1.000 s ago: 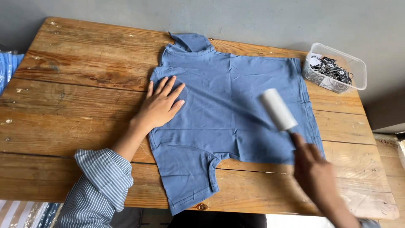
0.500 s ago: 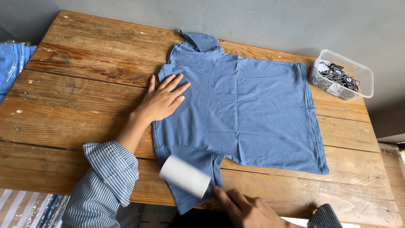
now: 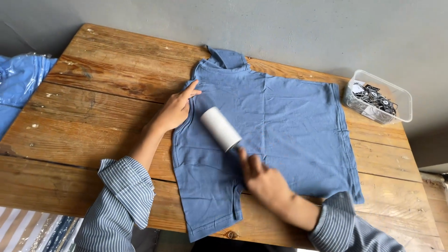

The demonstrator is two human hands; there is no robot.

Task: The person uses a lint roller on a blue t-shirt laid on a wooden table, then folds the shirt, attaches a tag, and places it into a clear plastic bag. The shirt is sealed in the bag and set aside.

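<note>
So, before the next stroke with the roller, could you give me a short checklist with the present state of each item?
1. Blue shirt lies flat on the wooden table: ok.
2. Left hand presses the shirt's edge to hold it: ok.
3. Right hand grips the lint roller: ok.
4. Roller's white sheet touches the fabric: ok.
5. Sheet is clean enough to pick up lint: cannot tell.
6. Clear plastic box stands clear of the shirt: ok.

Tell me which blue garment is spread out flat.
The blue shirt on the wooden table, under both hands; the other blue garments at the left edge are bagged in clear plastic.
</note>
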